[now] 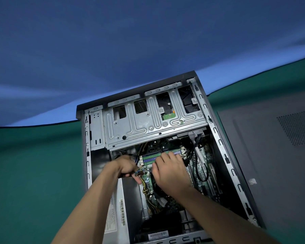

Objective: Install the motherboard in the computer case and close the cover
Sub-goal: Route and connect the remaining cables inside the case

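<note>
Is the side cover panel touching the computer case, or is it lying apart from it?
Apart. In the head view the side cover panel lies flat on the green cloth to the right of the computer case, with a strip of cloth visible between them.

My right hand [169, 170] hides the motherboard's [199, 166] middle; my left hand's [126, 167] fingertips seem lost among wires [144, 188]; the cover [271, 155] runs off-frame.
</note>
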